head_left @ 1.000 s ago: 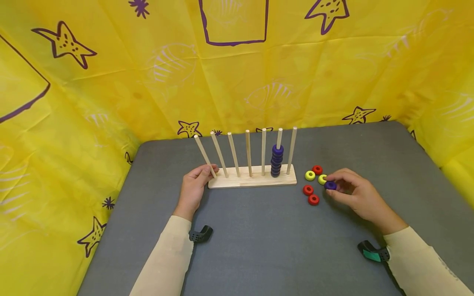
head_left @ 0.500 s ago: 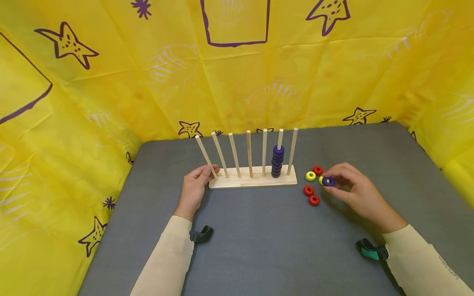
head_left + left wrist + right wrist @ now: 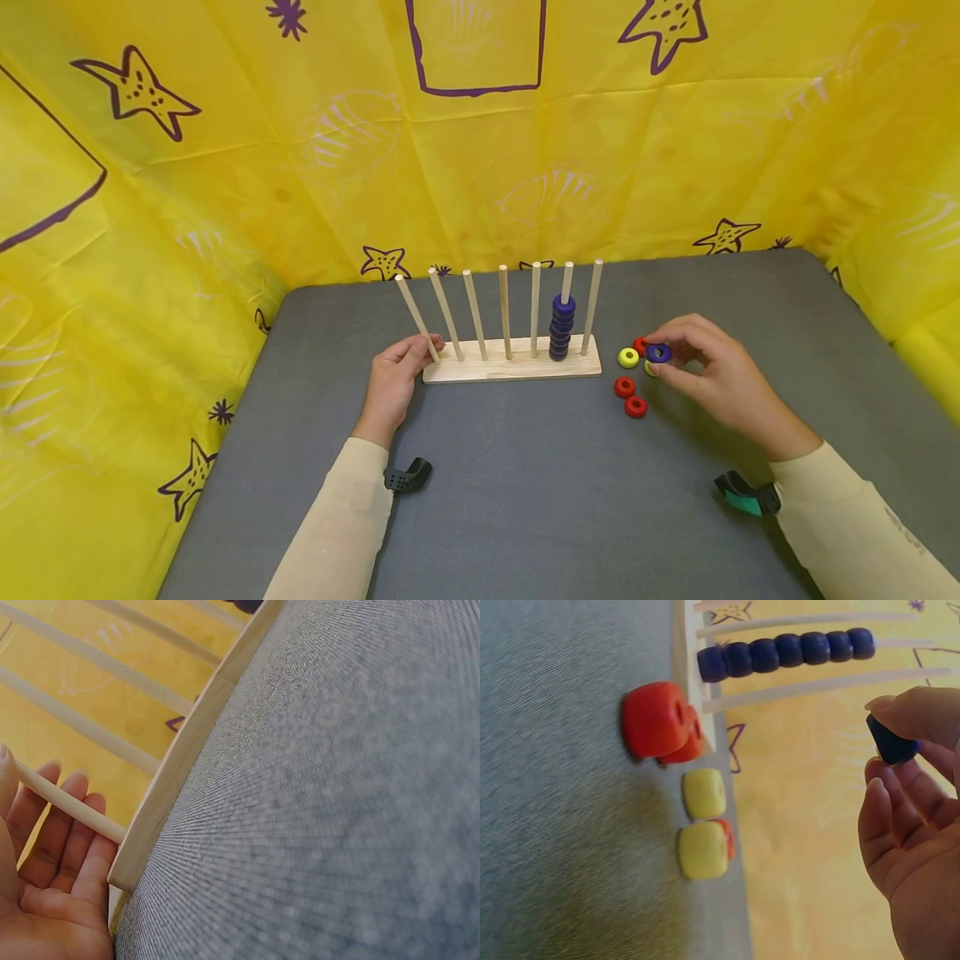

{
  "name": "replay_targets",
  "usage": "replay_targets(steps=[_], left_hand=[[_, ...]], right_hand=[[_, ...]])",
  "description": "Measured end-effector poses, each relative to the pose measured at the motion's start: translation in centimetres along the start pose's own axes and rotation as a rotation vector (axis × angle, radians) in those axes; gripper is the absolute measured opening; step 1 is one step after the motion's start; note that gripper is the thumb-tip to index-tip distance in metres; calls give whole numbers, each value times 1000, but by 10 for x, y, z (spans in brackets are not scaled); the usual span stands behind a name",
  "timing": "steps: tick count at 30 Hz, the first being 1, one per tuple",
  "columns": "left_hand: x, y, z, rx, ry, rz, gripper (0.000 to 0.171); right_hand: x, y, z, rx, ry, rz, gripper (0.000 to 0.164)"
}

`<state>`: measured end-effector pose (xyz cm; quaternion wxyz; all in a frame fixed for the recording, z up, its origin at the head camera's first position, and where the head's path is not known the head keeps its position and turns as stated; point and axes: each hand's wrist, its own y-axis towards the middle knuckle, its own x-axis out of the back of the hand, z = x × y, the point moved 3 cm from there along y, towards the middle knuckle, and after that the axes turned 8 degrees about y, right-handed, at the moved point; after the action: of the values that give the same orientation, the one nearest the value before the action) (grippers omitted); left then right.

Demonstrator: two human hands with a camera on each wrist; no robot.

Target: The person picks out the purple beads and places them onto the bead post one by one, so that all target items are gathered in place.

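A wooden rack (image 3: 517, 369) with a row of several upright pegs stands on the table. My left hand (image 3: 392, 382) holds its left end, thumb in front of the leftmost peg (image 3: 71, 804) and fingers behind it. Dark blue beads (image 3: 560, 329) are stacked on the second peg from the right; the other pegs are bare. Right of the rack, my right hand (image 3: 720, 379) pinches a blue bead (image 3: 892, 742) between thumb and fingers, raised above the loose beads. Its hole shows in the head view. The bead and fingers partly cover a yellow bead and a red one.
Loose red beads (image 3: 635, 407) and yellow beads (image 3: 704, 793) lie on the grey table (image 3: 510, 500) between the rack and my right hand. A yellow patterned cloth (image 3: 465, 167) hangs behind the table and along its sides.
My right hand has lifted the blue bead and moved it slightly away from me and to the left, turning it so its hole shows. The left hand stays on the rack.
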<state>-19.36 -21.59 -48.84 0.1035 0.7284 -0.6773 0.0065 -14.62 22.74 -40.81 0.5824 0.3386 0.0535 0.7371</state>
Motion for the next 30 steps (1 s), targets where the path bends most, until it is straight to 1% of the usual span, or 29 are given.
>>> replay_targets(steps=[8,15,20,30], left_hand=[[1,0,0,-5,-5,3,36],[0,0,0,-6,-5,5,35],[-1,0,0,-2,-10,5,34],[0,1,1,4,-2,2,36]], right_hand=[[0,17,13,28,2,-24,42],[2,29,24,81,19,-57,50],[4,36,31,87,41,-43,46],[0,53,44,175,78,-37,48]])
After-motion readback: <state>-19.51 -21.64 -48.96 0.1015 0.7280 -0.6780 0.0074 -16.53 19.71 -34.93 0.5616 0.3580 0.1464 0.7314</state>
